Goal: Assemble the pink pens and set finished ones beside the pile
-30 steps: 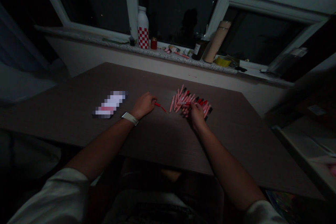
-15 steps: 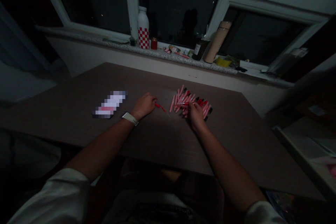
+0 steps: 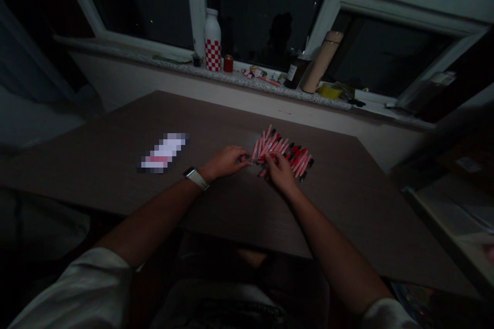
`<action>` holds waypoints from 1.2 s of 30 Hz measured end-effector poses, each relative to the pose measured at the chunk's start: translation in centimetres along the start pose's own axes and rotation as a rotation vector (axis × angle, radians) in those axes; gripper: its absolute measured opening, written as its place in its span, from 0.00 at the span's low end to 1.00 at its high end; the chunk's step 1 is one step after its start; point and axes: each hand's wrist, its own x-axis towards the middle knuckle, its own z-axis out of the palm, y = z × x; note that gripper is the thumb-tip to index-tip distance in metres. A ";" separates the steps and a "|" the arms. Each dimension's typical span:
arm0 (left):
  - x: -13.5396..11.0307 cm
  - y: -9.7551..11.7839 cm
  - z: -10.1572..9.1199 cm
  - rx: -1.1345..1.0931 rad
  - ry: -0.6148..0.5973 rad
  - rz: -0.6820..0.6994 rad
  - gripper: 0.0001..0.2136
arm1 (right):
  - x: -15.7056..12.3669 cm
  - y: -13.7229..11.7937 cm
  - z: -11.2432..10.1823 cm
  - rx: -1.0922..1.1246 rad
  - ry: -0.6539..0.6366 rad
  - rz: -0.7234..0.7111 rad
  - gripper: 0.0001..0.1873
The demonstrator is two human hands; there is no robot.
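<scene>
A heap of several pink and red pens (image 3: 287, 153) lies on the brown table (image 3: 116, 128). My left hand (image 3: 227, 162), with a watch on its wrist, reaches to the left edge of the heap, its fingers pinched together on a small red piece I can barely make out. My right hand (image 3: 280, 170) rests on the near side of the heap, fingers closed on a pen held toward the left hand. The fingertips of both hands nearly meet.
A blurred-out white and pink flat object (image 3: 162, 152) lies left on the table. The windowsill behind holds a red-checked white bottle (image 3: 212, 41), a tan flask (image 3: 321, 61), a dark jar and small items. A light counter (image 3: 455, 216) stands at the right.
My left hand moved right with the red piece, up to the heap and my right hand. My right hand shifted slightly left and nearer. The camera tilted a little.
</scene>
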 end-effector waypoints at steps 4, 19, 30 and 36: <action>0.0 -0.5 0.4 0.014 0.012 -0.007 0.14 | -0.5 -0.7 -0.1 -0.165 -0.027 -0.141 0.17; 0.0 -0.8 -0.2 0.047 0.039 -0.010 0.08 | -0.1 -0.2 -0.3 -0.179 0.006 -0.205 0.17; 0.0 -1.0 -1.1 0.091 0.290 -0.257 0.13 | -0.2 -0.7 -0.3 -0.208 0.025 -0.234 0.17; 0.0 -1.2 -1.0 0.114 0.253 -0.270 0.13 | -0.2 -0.5 -0.3 -0.238 0.036 -0.218 0.18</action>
